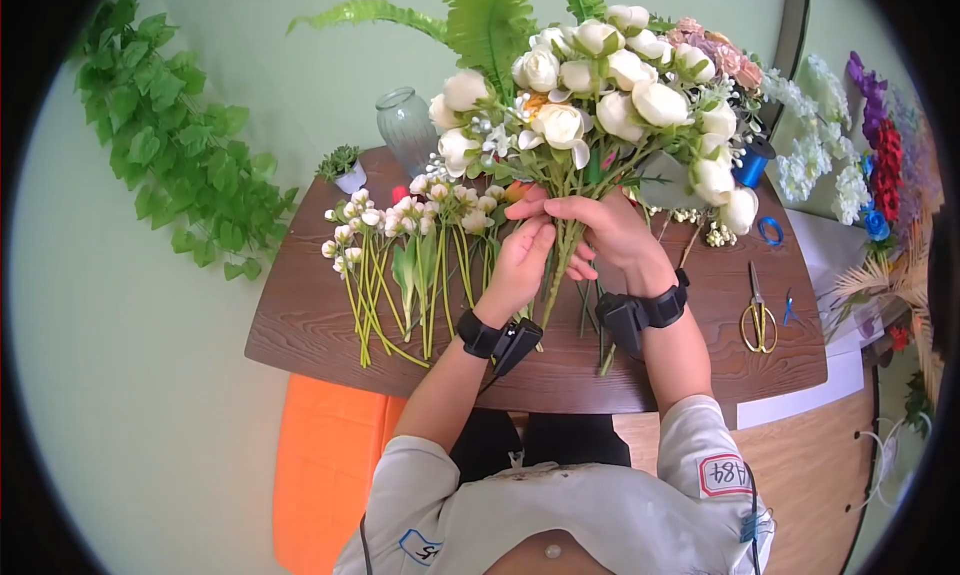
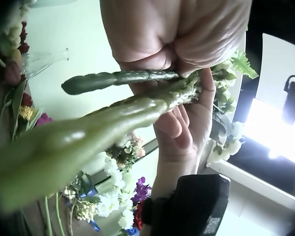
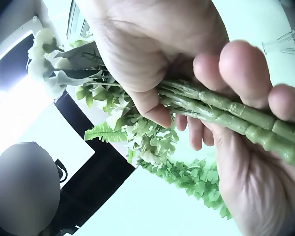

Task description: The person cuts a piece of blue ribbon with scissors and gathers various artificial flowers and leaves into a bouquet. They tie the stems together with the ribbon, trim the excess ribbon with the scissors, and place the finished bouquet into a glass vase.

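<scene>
A bouquet of white artificial flowers [image 1: 620, 105] with small filler blooms is held up over the table. My right hand [image 1: 625, 230] grips its gathered green stems [image 3: 221, 113], thumb on one side and fingers on the other. My left hand [image 1: 517, 270] is at the same stems from the left, its fingertips close to the right hand's. In the left wrist view, a thinner dark green stem [image 2: 108, 81] sticks out from under the left hand [image 2: 177, 34], beside the thick stems [image 2: 88, 132]. The left fingertips are partly hidden there.
Small white-pink flower stems [image 1: 405, 225] lie in a row at the table's left. A glass vase [image 1: 405, 125] and potted plant [image 1: 343, 168] stand behind them. Gold-handled scissors [image 1: 757, 320], blue ribbon [image 1: 770, 231] and a blue spool [image 1: 754, 163] are at the right.
</scene>
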Demonstrator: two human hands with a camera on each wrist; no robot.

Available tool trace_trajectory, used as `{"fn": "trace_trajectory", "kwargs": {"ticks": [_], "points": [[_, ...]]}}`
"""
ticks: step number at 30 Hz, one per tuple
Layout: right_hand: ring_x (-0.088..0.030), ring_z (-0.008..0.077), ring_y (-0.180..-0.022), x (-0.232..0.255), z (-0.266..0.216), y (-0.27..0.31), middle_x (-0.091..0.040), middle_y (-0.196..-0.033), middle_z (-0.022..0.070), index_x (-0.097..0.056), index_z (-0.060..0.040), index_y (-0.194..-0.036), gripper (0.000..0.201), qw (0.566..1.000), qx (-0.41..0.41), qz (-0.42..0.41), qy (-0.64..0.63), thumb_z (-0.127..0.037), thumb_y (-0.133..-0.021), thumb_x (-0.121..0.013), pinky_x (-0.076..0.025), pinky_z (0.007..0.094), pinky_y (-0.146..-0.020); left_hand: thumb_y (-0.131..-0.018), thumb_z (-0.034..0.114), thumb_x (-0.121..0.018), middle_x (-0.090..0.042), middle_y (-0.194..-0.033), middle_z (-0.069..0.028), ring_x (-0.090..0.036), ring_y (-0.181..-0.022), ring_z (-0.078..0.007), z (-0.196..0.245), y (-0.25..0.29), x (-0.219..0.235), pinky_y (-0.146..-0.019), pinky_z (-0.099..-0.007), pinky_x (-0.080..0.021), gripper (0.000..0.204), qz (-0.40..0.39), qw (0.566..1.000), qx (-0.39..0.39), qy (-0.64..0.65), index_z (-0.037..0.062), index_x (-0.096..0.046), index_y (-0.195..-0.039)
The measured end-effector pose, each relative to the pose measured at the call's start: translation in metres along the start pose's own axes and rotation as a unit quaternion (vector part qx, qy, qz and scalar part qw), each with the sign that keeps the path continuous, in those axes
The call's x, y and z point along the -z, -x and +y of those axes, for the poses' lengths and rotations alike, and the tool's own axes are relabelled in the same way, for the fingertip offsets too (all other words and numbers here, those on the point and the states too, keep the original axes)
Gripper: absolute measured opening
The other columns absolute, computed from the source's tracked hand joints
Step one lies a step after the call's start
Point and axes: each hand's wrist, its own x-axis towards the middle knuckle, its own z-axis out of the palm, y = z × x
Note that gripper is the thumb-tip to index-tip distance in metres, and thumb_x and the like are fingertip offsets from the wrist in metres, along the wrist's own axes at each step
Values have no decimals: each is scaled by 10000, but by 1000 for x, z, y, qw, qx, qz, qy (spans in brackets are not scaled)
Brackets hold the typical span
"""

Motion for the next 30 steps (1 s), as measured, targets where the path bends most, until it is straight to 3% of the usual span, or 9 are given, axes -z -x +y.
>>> {"fn": "trace_trajectory", "kwargs": {"ticks": [10, 16, 17, 19, 20, 23, 25, 27, 30], "points": [[-468, 105, -370, -3, 18, -7, -585, -707, 49, -601, 4, -749, 334, 990, -43, 93, 97, -323, -762, -532, -393, 206, -337, -890, 162, -308, -498, -954, -85, -459, -665, -140, -5, 0, 3, -466, -228, -356, 272, 70, 993, 17, 97, 92, -322, -1153], [-548, 103, -570, -13, 8, -9, -574, -678, 26, -573, -10, -656, 304, 980, -81, 91, 159, -269, -801, -509, -446, 211, -460, -790, 72, -457, -473, -1031, -59, -456, -723, -145, -41, -1, 31, -558, -261, -381, 467, -83, 986, -29, 140, 114, -267, -1214], [-548, 103, -570, 36, 71, -11, -574, -678, 26, -573, -10, -656, 304, 980, -80, 93, 160, -269, -801, -509, -446, 211, -460, -747, 48, -507, -451, -968, -56, -463, -714, -135, -42, -4, 28, -573, -243, -391, 475, -14, 998, -49, -41, 69, -291, -1169], [-531, 87, -669, 85, 182, -73, -567, -675, 3, -583, -25, -725, 239, 972, 178, 152, 14, -227, -815, -492, -416, 209, -665, -695, 10, -588, -456, -889, -43, -488, -736, -114, -14, -6, 7, -660, -222, -411, 433, 75, 949, -88, -293, -6, -369, -1068], [-339, 169, -1146, 121, 223, -80, -368, -1229, 113, -306, -21, -1236, 418, 942, 2, -74, -328, -210, -872, -385, -251, 277, -975, -709, 26, -588, -474, -890, -37, -493, -762, -104, -13, -5, 9, -673, -221, -411, 379, 79, 937, -90, -329, -10, -400, -1036], [-413, 121, -937, 51, 125, -61, -471, -1015, 58, -450, -48, -1092, 343, 996, -12, 43, -77, -259, -824, -469, -324, 245, -840, -744, 68, -565, -542, -840, -47, -501, -730, -80, 9, -5, -21, -623, -211, -402, 178, 175, 969, -94, -150, -6, -507, -895], [-486, 74, -727, 8, 59, -28, -574, -801, 4, -594, -74, -948, 294, 970, -23, 163, 178, -308, -775, -553, -396, 213, -706, -737, 63, -543, -547, -805, -68, -497, -722, -87, -3, -6, 0, -623, -215, -396, 110, 126, 965, 5, -230, -2, -525, -824], [-486, 75, -735, 1, 52, -32, -571, -810, 6, -588, -73, -955, 296, 970, -15, 162, 179, -306, -777, -550, -395, 214, -709, -730, 62, -524, -549, -708, -69, -504, -650, -109, -9, -11, 0, -588, -237, -405, 73, 123, 968, -3, -218, -10, -530, -741], [-483, 80, -756, -6, 40, -37, -562, -836, 11, -570, -69, -974, 300, 973, 11, 149, 178, -298, -783, -542, -393, 218, -721, -732, 99, -529, -502, -518, -51, -491, -485, -158, -10, -23, 4, -495, -289, -407, 159, 188, 903, -211, -324, -41, -508, -659]]}}
